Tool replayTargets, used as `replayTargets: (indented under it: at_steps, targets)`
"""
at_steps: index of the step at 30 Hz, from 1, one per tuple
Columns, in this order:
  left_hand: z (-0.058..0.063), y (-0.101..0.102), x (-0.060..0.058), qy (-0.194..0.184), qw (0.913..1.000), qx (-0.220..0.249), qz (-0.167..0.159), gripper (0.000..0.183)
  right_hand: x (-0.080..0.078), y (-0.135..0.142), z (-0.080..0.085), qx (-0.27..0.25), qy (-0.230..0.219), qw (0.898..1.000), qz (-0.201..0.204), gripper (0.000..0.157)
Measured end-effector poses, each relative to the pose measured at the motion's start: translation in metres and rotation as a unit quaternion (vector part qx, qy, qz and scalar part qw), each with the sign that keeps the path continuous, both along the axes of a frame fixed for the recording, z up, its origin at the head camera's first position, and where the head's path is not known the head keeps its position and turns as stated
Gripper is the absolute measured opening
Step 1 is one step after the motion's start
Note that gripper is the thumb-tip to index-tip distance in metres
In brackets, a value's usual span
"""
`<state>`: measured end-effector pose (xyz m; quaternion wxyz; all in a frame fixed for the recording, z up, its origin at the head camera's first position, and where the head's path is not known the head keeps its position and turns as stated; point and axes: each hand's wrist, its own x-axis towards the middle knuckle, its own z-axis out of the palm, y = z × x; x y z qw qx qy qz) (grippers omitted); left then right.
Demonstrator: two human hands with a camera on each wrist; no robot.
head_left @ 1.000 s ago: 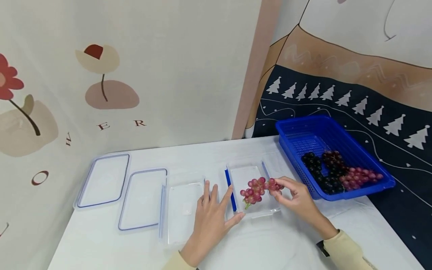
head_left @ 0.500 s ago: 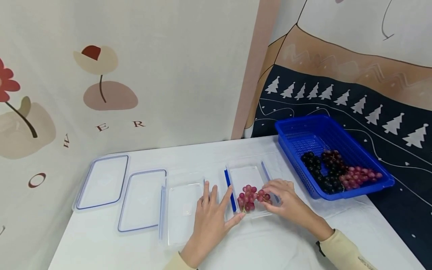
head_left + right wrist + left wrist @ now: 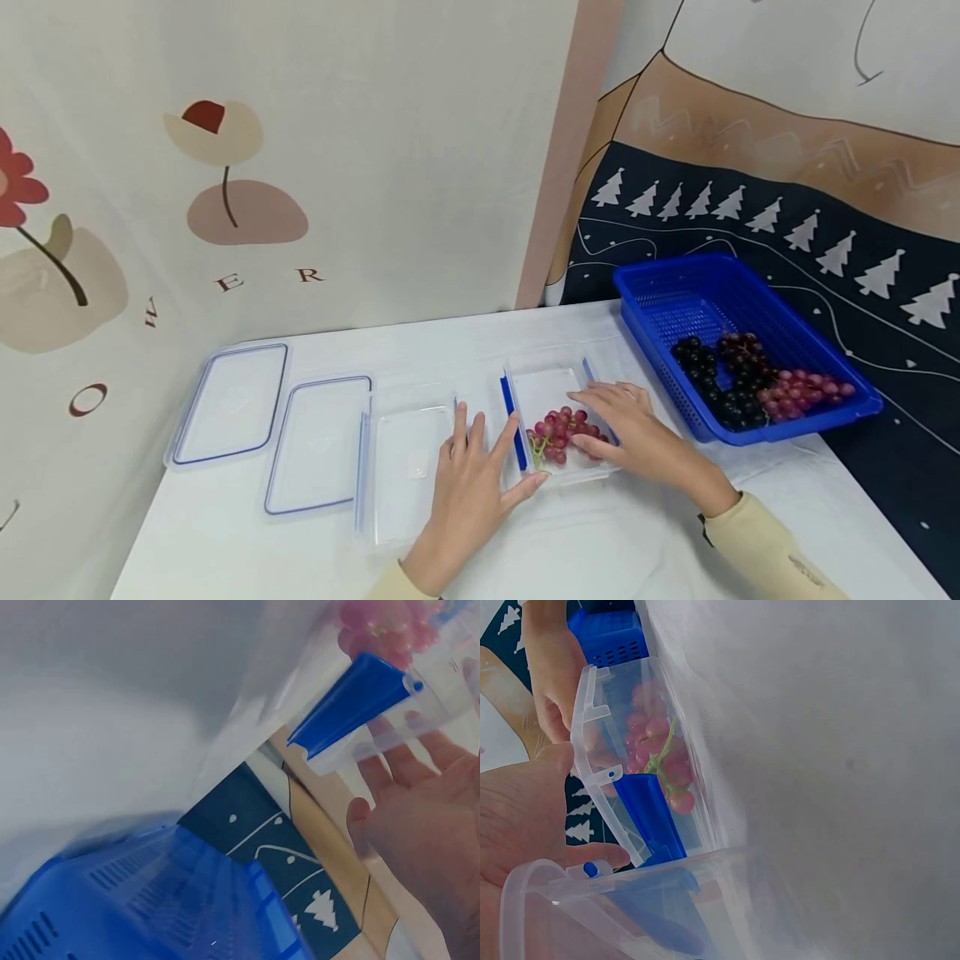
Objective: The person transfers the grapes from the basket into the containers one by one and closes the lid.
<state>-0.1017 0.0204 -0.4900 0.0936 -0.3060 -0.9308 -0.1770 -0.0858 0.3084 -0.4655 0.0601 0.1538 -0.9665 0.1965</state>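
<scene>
The bunch of round red grapes (image 3: 557,429) lies in the clear rectangular plastic container (image 3: 545,388) with the blue flap (image 3: 507,396), here on the white bench (image 3: 300,554)! Right hand (image 3: 645,443) just over it, fingers loose, released! Left hand (image 3: 468,487) spread wide, released too, across the gap to a second clear plastic box (image 3: 408,437)! Blue perforated plastic basket (image 3: 684,317) stands at right.
</scene>
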Motion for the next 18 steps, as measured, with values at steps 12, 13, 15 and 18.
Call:
replayTargets:
  at_steps: [12, 13, 15, 18]
  targets:
    - [0.000, 0.002, 0.000, -0.013, 0.9999, -0.003, -0.001, 0.087, -0.003, -0.007, -0.015, 0.033, 0.017, 0.995, 0.091, 0.044]
    - [0.000, 0.002, 0.000, -0.016, 0.9999, -0.005, 0.000, 0.087, -0.003, -0.006, -0.015, 0.030, 0.021, 0.995, 0.095, 0.042]
    - [0.000, 0.003, 0.000, -0.021, 0.9998, -0.006, 0.002, 0.087, -0.002, -0.005, -0.016, 0.027, 0.027, 0.994, 0.099, 0.041]
    - [0.000, 0.003, 0.000, -0.024, 0.9997, -0.003, 0.003, 0.086, -0.002, -0.003, -0.019, 0.021, 0.033, 0.994, 0.099, 0.037]
